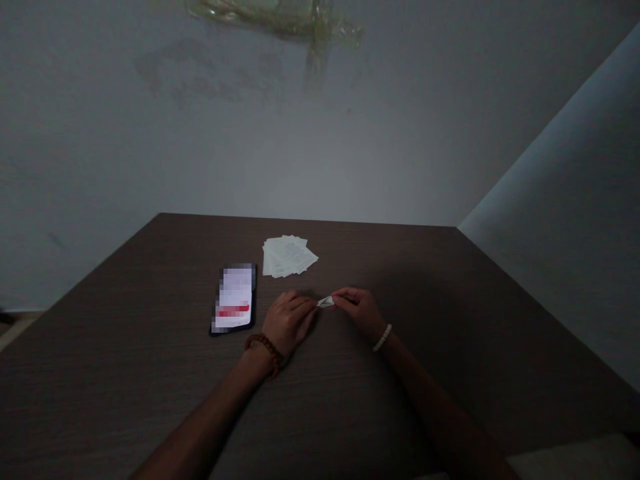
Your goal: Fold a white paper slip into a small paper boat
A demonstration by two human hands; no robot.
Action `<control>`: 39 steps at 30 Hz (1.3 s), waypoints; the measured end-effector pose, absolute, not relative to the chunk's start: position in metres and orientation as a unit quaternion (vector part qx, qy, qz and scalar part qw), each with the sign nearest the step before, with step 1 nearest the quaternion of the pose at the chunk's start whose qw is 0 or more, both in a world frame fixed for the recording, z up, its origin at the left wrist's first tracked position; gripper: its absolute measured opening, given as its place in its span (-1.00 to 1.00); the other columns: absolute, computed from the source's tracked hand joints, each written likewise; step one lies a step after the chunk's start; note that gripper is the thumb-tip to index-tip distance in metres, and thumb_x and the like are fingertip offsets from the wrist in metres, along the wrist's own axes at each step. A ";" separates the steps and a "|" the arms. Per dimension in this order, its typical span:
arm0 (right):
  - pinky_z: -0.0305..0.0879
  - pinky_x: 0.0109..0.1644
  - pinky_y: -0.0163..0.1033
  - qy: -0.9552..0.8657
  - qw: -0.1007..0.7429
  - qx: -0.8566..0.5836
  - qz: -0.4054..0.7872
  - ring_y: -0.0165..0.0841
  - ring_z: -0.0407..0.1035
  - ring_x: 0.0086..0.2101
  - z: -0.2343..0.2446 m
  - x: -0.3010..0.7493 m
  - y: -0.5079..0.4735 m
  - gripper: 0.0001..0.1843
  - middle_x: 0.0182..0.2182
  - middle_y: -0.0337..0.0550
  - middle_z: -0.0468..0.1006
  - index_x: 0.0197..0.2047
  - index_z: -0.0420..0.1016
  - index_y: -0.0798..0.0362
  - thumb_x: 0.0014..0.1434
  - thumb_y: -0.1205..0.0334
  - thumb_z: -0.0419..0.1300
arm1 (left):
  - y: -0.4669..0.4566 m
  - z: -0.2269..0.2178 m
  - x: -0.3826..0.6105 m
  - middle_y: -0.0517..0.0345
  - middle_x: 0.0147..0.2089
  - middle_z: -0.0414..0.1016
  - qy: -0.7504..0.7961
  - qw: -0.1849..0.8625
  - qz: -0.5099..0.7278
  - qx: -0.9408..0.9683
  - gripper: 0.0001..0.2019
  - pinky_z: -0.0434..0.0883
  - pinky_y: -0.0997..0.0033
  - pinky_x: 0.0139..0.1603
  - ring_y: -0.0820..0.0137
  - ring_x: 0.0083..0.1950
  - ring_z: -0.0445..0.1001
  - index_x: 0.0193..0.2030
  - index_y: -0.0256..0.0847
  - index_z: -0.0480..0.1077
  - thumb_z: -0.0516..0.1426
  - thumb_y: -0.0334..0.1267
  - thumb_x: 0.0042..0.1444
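Note:
A small folded piece of white paper [326,302] is stretched between my two hands, just above or on the dark table. My left hand [289,319] pinches its left end, with a brown beaded bracelet on the wrist. At the paper's right end, my right hand [361,310] grips with thumb and fingers; a pale beaded bracelet circles that wrist. Beyond my hands lies a loose, fanned pile of white paper slips [287,257] with faint print. Left of my left hand rests a phone [234,298], its screen lit and partly pixelated.
The brown wood-grain table [430,267] reaches back to a grey wall [320,147]. Shiny tape [280,20] is stuck on the wall above stained patches. Another wall [565,220] runs along the table's right side.

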State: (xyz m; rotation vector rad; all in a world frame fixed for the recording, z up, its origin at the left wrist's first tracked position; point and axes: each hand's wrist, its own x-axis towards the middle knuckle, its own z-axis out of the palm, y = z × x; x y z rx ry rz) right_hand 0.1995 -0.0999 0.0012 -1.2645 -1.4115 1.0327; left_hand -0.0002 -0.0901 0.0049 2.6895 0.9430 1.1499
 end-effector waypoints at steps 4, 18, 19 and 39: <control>0.34 -0.20 -0.24 -0.595 0.480 -0.510 0.395 -0.31 0.46 -0.32 0.005 0.201 -0.102 -0.78 -0.36 -0.14 0.61 -0.31 0.57 0.08 0.08 0.11 0.21 | -0.090 0.005 0.003 0.11 -0.36 0.53 0.390 0.196 0.422 0.794 -0.87 0.37 0.40 -0.29 0.38 -0.32 0.43 -0.29 -0.22 0.52 0.13 -0.30 0.15; 0.42 -0.32 -0.24 -0.561 0.504 -0.471 0.458 -0.32 0.49 -0.43 0.001 0.194 -0.104 -0.73 -0.43 -0.11 0.61 -0.30 0.54 0.12 -0.04 0.11 0.32 | -0.094 0.013 0.008 0.15 -0.44 0.50 0.432 0.370 0.413 0.711 -0.84 0.33 0.48 -0.43 0.44 -0.45 0.40 -0.32 -0.25 0.54 0.22 -0.21 0.02; 0.42 -0.32 -0.24 -0.557 0.503 -0.473 0.461 -0.32 0.49 -0.43 0.001 0.194 -0.104 -0.73 -0.43 -0.11 0.61 -0.31 0.54 0.12 -0.05 0.11 0.33 | -0.094 0.014 0.009 0.15 -0.45 0.50 0.436 0.372 0.414 0.707 -0.83 0.32 0.49 -0.44 0.44 -0.45 0.40 -0.32 -0.25 0.54 0.22 -0.19 0.02; 0.43 -0.35 -0.23 -0.561 0.495 -0.483 0.455 -0.30 0.51 -0.43 -0.001 0.193 -0.104 -0.74 -0.43 -0.10 0.62 -0.34 0.55 0.12 -0.08 0.13 0.35 | -0.094 0.017 0.007 0.14 -0.48 0.50 0.465 0.367 0.434 0.678 -0.82 0.33 0.48 -0.45 0.44 -0.47 0.39 -0.36 -0.27 0.54 0.23 -0.18 -0.01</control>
